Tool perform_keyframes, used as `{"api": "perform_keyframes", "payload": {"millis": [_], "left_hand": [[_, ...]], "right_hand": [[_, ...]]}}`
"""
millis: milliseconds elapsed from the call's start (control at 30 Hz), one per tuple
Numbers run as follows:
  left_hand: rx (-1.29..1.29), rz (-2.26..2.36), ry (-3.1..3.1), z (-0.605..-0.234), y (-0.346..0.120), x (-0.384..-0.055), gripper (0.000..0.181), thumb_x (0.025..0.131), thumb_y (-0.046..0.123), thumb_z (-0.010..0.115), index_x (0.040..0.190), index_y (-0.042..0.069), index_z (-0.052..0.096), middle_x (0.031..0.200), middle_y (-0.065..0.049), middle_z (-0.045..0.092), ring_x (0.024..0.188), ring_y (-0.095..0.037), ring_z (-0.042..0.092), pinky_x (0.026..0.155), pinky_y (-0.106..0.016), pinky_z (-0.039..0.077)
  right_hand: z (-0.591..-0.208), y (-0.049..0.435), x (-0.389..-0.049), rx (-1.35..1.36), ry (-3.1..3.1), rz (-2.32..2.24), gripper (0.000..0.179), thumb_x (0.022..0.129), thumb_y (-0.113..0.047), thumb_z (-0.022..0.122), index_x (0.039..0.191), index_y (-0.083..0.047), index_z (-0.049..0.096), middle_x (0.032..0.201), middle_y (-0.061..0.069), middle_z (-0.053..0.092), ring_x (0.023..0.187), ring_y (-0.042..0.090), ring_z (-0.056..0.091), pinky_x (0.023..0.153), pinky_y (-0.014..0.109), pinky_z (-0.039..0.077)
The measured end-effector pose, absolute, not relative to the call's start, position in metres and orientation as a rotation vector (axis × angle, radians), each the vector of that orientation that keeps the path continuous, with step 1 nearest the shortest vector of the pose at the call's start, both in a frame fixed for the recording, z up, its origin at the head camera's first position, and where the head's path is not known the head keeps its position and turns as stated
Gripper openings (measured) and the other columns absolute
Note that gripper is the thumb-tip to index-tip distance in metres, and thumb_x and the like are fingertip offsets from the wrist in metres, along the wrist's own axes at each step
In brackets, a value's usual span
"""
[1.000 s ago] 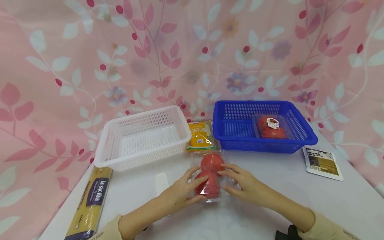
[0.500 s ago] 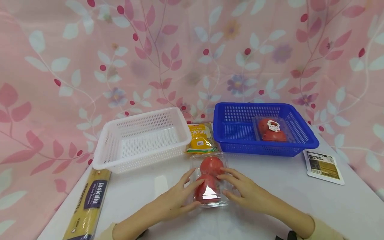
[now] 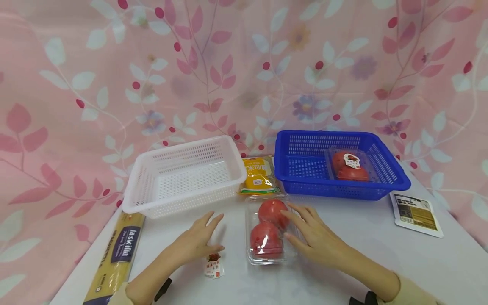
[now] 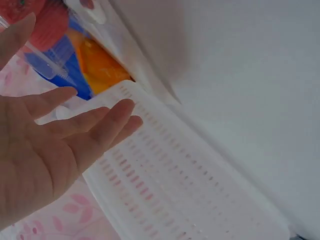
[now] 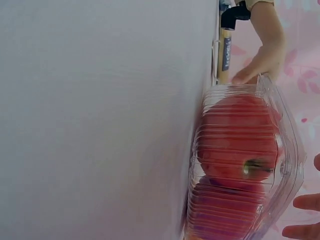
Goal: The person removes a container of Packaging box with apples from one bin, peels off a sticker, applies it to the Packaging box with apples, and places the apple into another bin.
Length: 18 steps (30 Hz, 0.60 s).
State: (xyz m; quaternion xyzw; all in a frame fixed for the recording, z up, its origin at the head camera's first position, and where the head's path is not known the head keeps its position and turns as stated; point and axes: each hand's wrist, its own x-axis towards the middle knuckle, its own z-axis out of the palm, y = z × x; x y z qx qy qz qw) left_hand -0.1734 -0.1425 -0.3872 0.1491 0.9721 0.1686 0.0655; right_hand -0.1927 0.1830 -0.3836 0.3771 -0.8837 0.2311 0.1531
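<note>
In the head view, a clear plastic box (image 3: 267, 258) holding two tomatoes (image 3: 267, 240) lies in the middle of the table. My right hand (image 3: 316, 235) is at its right side, fingers spread, fingertips over the box's right edge; the right wrist view shows fingers (image 5: 307, 202) close beside the lid. My left hand (image 3: 196, 241) hovers left of the box over a white paper label (image 3: 214, 269) with red print and a tomato picture. It hides the label's upper part. The left wrist view shows that hand's fingers (image 4: 95, 120) extended, nothing between them.
A white basket (image 3: 187, 199) stands back left, a blue basket (image 3: 343, 186) back right with another tomato box (image 3: 351, 165) inside. Between them is a yellow food packet (image 3: 259, 176). A spaghetti packet (image 3: 120, 254) lies at left, a flat silver-edged pouch (image 3: 416, 213) at right.
My left hand has left the tomato box and moved left over the label. The right hand stays at the box's right side. The box's left side is now uncovered.
</note>
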Motion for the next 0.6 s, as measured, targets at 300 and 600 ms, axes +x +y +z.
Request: {"api": "perform_keyframes", "payload": {"millis": [300, 600], "left_hand": [[0.274, 0.611, 2.844, -0.399, -0.174, -0.182, 0.086, 0.076, 0.037, 0.073, 0.143, 0.007, 0.028, 0.146, -0.029, 0.015, 0.123, -0.049, 0.033, 0.093, -0.06, 0.033], [0.482, 0.565, 2.757, -0.401, -0.174, -0.176, 0.096, 0.06, 0.037, 0.084, 0.14, 0.012, 0.036, 0.146, -0.024, 0.019, 0.128, -0.047, 0.024, 0.095, -0.06, 0.031]], "right_hand": [[-0.381, 0.176, -0.191, 1.295, -2.418, 0.732, 0.04, 0.09, -0.026, 0.056, 0.128, -0.015, 0.05, 0.137, 0.01, 0.037, 0.123, 0.024, 0.03, 0.09, 0.052, 0.041], [-0.378, 0.172, -0.188, 1.454, -2.328, 0.615, 0.039, 0.091, -0.029, 0.053, 0.128, -0.017, 0.051, 0.139, 0.011, 0.034, 0.125, 0.028, 0.029, 0.091, 0.053, 0.039]]}}
